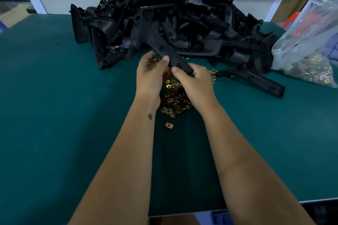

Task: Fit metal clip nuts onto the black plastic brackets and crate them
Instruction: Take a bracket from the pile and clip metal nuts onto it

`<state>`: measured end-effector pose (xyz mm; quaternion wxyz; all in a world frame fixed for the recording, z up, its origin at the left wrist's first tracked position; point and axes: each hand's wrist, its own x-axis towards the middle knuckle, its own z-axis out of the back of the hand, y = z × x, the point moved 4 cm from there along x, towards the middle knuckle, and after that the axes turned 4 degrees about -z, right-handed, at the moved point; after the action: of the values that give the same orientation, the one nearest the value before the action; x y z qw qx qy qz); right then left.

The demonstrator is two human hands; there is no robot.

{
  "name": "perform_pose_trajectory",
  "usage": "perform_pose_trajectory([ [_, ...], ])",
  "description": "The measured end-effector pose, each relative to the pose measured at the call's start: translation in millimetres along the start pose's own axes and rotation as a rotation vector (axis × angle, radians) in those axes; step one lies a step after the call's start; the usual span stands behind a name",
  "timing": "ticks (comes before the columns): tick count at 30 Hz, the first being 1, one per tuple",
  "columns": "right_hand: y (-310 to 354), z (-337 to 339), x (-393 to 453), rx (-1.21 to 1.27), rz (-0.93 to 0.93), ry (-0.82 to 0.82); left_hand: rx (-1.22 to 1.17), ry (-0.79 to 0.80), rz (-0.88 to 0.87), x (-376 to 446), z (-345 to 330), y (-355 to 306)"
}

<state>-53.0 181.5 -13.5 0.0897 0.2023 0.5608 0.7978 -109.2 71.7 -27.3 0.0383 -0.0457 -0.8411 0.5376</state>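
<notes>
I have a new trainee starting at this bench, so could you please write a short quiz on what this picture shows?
1. True or false: both hands grip the same black bracket.
2. Where does the clear plastic bag of clip nuts lie? A) at the left edge of the green mat B) at the right side of the green mat C) on top of the bracket pile
3. What lies loose on the mat under the hands?

Key: 1. True: the left hand and right hand both hold it. 2. B. 3. Loose clip nuts.
</notes>
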Motion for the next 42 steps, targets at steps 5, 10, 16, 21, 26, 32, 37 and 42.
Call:
perform_pose_trajectory([
  [5, 5, 8, -2, 0.133, 0.005, -0.154, -0.095, 0.045, 0.073, 4, 6, -6],
  [10, -2, 26, 5, 0.306, -0.061, -0.275, 0.197, 0.354, 0.122, -1, 4, -6],
  [16, -7, 43, 11, 0.446, -0.144, -0.425, 0.428, 0.422, 0.084, -1, 7, -9],
  [21, -11, 46, 13, 0.487, -0.234, -0.386, 0.052, 0.155, 0.188, 3, 18, -6],
  [26, -8, 36, 13, 0.689, -0.275, -0.257, -0.405, 0.16, 0.095, 5, 15, -13],
  [32, 2, 5, 9, 0.613, -0.155, -0.104, -0.015, 0.151, 0.145, -11, -14, 0],
  [37, 2, 20, 9, 0.15, -0.017, -0.292, -0.102, -0.046, 0.01, -2, -5, -3],
  [42, -25, 48, 14, 0.055, -0.206, -0.451, -0.251, -0.19, 0.021, 6, 14, -4],
])
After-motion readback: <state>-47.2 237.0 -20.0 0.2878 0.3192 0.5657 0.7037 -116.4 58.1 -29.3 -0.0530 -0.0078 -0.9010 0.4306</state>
